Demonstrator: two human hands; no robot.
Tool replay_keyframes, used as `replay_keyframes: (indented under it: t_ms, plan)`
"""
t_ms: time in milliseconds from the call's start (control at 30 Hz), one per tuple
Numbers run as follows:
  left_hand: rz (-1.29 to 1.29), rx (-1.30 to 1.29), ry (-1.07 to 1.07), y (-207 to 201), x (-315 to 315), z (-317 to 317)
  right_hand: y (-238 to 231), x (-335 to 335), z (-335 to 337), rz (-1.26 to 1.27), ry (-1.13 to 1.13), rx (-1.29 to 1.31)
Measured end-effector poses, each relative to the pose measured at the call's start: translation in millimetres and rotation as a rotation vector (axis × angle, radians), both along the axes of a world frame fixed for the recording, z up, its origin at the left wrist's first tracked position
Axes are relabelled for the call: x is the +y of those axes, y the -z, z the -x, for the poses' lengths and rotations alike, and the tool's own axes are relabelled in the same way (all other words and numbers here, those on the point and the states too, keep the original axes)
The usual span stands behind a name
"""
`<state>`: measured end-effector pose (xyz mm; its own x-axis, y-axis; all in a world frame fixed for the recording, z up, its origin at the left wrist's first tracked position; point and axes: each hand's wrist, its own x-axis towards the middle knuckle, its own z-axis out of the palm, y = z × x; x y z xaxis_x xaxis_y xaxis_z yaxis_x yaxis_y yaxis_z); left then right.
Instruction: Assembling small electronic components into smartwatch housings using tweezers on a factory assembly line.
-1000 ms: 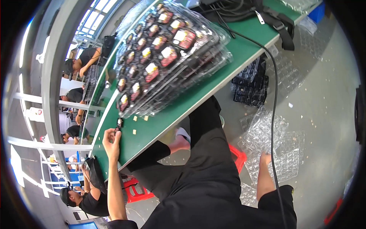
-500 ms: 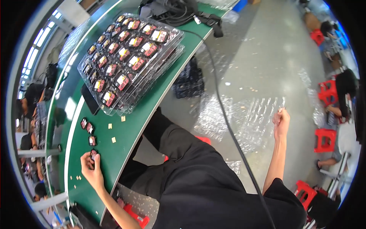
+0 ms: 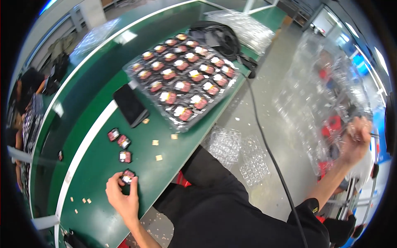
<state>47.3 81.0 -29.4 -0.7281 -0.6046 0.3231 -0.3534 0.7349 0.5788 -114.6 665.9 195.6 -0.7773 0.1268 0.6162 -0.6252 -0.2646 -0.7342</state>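
Note:
On the green bench top [image 3: 97, 165], my left hand [image 3: 123, 200] has its thumb and fingers around a small black part with a red and white face [image 3: 127, 176]. More such small black parts [image 3: 125, 156] lie just beyond those fingers. Out to the right, my right hand [image 3: 356, 139] is raised and closed on a clear plastic blister tray [image 3: 302, 91], which hangs in the air over the floor, blurred by motion. A stack of clear trays [image 3: 175, 122] at the back of the bench carries several rows of the same black parts with labels.
A black phone-like slab [image 3: 129, 105] lies left of the stack. Small tan squares [image 3: 159, 158] are scattered on the bench. Behind the stack are a coiled black cable [image 3: 221, 39] and bubble wrap [image 3: 244, 29]. A black cable [image 3: 264, 140] crosses my view. Clear plastic sheets [image 3: 223, 144] lie on the floor.
My right hand has risen and swung the clear tray up from low over the floor. My left hand still holds the small black part at the bench. The view has shifted.

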Motion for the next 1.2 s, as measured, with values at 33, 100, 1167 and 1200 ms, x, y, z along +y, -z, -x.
replay_keyframes:
  t_ms: [33,100,1167,1200]
  plan:
    - [-0.003,0.003,0.021,0,0,3,-14,-14,9,-0.078,0.007,0.107]
    - [0.002,0.023,0.054,-1,-4,9,-23,-61,36,-0.326,0.28,0.273]
    - [0.025,0.142,-0.031,0,-12,48,85,-310,189,-1.391,-0.72,0.716]
    - [0.056,0.169,-0.001,5,-18,55,85,-306,188,-1.379,-0.66,0.68]
